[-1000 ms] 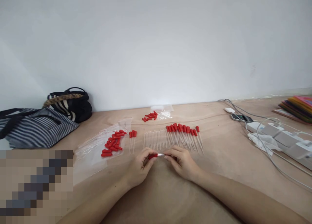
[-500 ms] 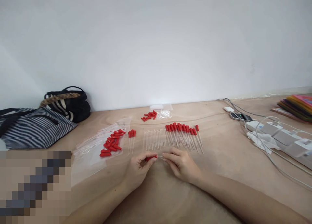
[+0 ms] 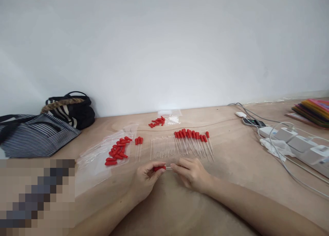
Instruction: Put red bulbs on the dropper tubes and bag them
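Between thumb and fingers, my left hand point(image 3: 147, 177) pinches a red rubber dropper bulb point(image 3: 159, 168). My right hand point(image 3: 192, 174) grips a thin clear glass tube point(image 3: 168, 168) whose end meets the bulb's mouth; how far it sits inside I cannot tell. Just beyond my hands lies a row of bare glass tubes point(image 3: 163, 147). To its right are several droppers with red bulbs point(image 3: 189, 134), and a few more bulb-topped droppers point(image 3: 139, 140) lie to its left. Loose red bulbs point(image 3: 118, 149) are heaped on clear plastic bags point(image 3: 100, 160).
Small red bulbs point(image 3: 157, 121) lie by a clear bag point(image 3: 171, 118) near the wall. A striped bag point(image 3: 38, 133) and a black bag point(image 3: 82, 111) stand at left. On the right are a power strip with chargers point(image 3: 303, 147), cables, a tissue point(image 3: 276, 147) and coloured sheets point(image 3: 312, 112).
My right hand has shifted very slightly left with the tube, and the bulb shows a little more between my left fingers. Everything on the table stays in place.
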`<state>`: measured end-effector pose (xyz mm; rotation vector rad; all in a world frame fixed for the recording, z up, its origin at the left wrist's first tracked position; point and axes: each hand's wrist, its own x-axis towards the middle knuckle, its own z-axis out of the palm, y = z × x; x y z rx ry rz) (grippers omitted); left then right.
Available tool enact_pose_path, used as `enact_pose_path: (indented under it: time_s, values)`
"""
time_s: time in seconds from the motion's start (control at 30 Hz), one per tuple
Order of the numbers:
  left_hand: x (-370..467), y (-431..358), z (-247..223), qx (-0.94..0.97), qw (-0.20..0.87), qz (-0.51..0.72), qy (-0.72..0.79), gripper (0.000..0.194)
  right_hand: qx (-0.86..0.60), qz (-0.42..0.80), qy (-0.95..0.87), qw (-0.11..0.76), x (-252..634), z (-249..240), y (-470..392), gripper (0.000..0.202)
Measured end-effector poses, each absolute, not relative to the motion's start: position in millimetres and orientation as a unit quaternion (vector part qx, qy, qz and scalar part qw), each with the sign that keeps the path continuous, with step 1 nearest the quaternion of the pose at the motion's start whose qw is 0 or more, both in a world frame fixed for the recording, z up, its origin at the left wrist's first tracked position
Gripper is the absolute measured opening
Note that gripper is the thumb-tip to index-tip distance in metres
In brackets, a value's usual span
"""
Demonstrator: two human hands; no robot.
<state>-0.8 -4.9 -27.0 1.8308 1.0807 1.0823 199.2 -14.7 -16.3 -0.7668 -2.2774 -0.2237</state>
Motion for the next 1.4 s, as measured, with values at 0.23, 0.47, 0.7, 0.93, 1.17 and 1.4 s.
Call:
enact_pose_path:
  time_s: [0.23,0.47,0.7,0.93,1.17,1.4]
  values:
    - [-1.4,-4.9,-28.6,0.730,0.350,0.419,0.410,0.020,-0.327,-0.004,-0.865,0.379,195.6,-18.5,-18.2,0.025]
    - [-0.8,-7.0,-27.9,0.758,0.299,0.405,0.414,0.017,-0.333,0.088,-0.857,0.383,194.5,-18.8,-16.7,0.024]
    - [3.0,-6.7,-21.5,0.803,0.260,0.420,0.333,0.014,-0.318,0.093,-0.875,0.354,196.4,-18.3,-12.6,0.023]
    - [-3.7,-5.9,-29.1,0.763,0.287,0.402,0.417,0.025,-0.329,0.154,-0.849,0.385,193.3,-14.6,-12.3,0.020]
    - [-0.9,-10.9,-23.2,0.746,0.277,0.425,0.432,0.013,-0.343,0.212,-0.822,0.403,188.6,-7.5,-15.4,0.018]
    - [-5.3,-4.7,-9.3,0.798,0.294,0.358,0.384,0.013,-0.336,0.215,-0.833,0.384,190.6,-6.7,-13.3,0.020]
